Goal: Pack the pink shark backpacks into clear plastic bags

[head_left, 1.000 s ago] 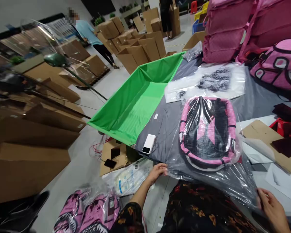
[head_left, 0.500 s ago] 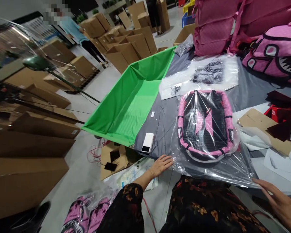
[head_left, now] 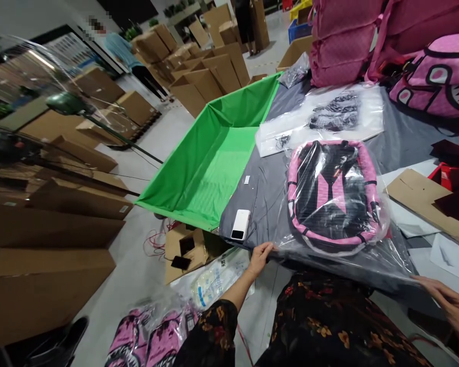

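Observation:
A pink and black backpack (head_left: 334, 191) lies inside a clear plastic bag (head_left: 352, 260) on the grey table (head_left: 260, 196). My left hand (head_left: 260, 256) pinches the bag's open edge at its left corner by the table's front edge. My right hand (head_left: 453, 307) holds the same edge at the right corner, fingers stretched along the plastic. A white power bank (head_left: 240, 224) rests on the table just left of the bag.
A green fabric bin (head_left: 210, 163) adjoins the table's left side. Printed plastic bags (head_left: 325, 117) and pink backpacks (head_left: 432, 86) lie behind; cardboard (head_left: 424, 196) to the right. Bagged backpacks (head_left: 153, 336) sit on the floor. Cardboard boxes (head_left: 46, 260) fill the left, and a person stands far back.
The bagged backpack has shifted slightly right and away. My left hand went from lying flat on the bag's edge to pinching it; my right hand slid further right along the edge.

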Available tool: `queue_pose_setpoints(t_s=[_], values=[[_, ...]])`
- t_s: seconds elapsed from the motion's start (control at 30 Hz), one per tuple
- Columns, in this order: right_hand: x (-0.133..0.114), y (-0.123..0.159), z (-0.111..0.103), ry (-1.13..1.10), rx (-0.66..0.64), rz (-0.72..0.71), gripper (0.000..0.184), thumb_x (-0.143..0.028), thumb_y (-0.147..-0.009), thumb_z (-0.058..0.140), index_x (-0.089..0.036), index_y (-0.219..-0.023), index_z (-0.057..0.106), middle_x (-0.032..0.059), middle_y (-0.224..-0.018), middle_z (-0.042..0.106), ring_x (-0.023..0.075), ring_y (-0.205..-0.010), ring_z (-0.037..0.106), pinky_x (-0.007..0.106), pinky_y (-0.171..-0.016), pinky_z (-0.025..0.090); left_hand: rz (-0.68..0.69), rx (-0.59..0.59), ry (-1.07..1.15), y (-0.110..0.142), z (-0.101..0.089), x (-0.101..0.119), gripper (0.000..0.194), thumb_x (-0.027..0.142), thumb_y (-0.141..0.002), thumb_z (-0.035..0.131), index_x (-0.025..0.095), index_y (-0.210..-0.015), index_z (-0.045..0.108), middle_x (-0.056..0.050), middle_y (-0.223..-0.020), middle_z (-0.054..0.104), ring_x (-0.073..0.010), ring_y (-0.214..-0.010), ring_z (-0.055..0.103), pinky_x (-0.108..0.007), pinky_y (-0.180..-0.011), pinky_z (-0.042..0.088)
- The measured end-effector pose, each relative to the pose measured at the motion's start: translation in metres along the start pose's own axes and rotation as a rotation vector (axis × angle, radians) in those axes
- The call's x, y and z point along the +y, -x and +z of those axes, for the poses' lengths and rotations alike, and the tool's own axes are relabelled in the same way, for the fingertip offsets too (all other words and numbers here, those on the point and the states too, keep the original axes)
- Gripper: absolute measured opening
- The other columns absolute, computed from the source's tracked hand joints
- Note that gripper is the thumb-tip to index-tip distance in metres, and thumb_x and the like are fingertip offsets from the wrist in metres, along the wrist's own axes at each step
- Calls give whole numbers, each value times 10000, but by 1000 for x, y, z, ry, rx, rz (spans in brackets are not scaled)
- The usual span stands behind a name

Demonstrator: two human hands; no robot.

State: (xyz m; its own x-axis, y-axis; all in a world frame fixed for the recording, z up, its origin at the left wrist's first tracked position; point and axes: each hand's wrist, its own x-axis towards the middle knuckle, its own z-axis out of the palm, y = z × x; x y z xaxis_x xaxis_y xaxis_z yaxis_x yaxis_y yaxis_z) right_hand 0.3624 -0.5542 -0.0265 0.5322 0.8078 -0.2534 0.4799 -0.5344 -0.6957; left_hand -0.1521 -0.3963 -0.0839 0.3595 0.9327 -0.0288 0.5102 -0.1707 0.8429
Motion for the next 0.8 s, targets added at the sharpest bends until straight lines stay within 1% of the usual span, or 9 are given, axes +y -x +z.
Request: queue_pose_setpoints(t_s=[0.07,0.13,0.23,0.37,0.43,0.5,0.57,0.67,0.8], values=[[-14,0,4,-35,-22,145,497,-713,-595,562,-287,-739,774,71,-924,800,372,-942,716,464,-796,546,-85,74,77,-5,3,5,602,590,-1036,331,163,-861,718,-86,-876,777,-205,-844,721,-304,-798,562],[-26,0,13,-23,103,282,478,-676,-626,511,-272,-759,729,93,-834,766,361,-894,687,443,-750,510,-156,139,132,-9,11,10,621,648,-1010,329,176,-810,680,-77,-850,768,-204,-825,716,-296,-786,557],[-39,-5,33,-54,337,266,373,-584,-678,429,-259,-736,603,78,-677,656,302,-778,636,400,-715,467,-259,235,166,-16,27,13,614,687,-987,302,201,-771,608,-40,-687,708,-190,-688,678,-290,-709,540],[-48,-18,56,-114,411,204,339,-568,-695,399,-258,-727,532,18,-550,526,236,-619,549,378,-688,443,-348,342,120,-31,37,13,557,648,-983,310,211,-817,614,-6,-561,610,-195,-574,613,-309,-643,514],[-51,-24,60,-115,418,193,388,-606,-709,401,-250,-757,550,-2,-530,497,221,-579,519,372,-664,431,-357,399,70,-38,38,21,463,575,-979,395,202,-924,664,-52,-722,690,-231,-731,662,-370,-766,535],[-51,-26,60,-117,430,175,440,-649,-714,399,-245,-781,559,-6,-528,495,217,-575,515,367,-652,422,-295,442,-16,-44,43,37,357,482,-954,513,204,-1100,683,-115,-1048,734,-279,-1036,652,-464,-990,479],[-51,-26,59,-123,432,152,481,-692,-711,392,-245,-783,556,-7,-523,493,217,-569,512,366,-638,419,-105,372,-154,-51,55,62,380,424,-927,611,227,-1250,651,-125,-1281,673,-295,-1249,553,-520,-1139,352],[-50,-25,58,-134,424,129,544,-764,-705,375,-250,-768,544,-8,-515,487,213,-551,505,368,-616,420,239,69,-341,-65,83,99,469,502,-851,746,246,-1233,654,-103,-1310,648,-302,-1299,500,-538,-1177,291],[-48,-23,59,-163,401,119,630,-864,-687,375,-257,-741,537,4,-496,498,216,-524,503,378,-581,412,313,-190,-347,-79,107,125,483,485,-752,854,220,-1091,635,-100,-1265,639,-302,-1248,510,-497,-1091,370]])
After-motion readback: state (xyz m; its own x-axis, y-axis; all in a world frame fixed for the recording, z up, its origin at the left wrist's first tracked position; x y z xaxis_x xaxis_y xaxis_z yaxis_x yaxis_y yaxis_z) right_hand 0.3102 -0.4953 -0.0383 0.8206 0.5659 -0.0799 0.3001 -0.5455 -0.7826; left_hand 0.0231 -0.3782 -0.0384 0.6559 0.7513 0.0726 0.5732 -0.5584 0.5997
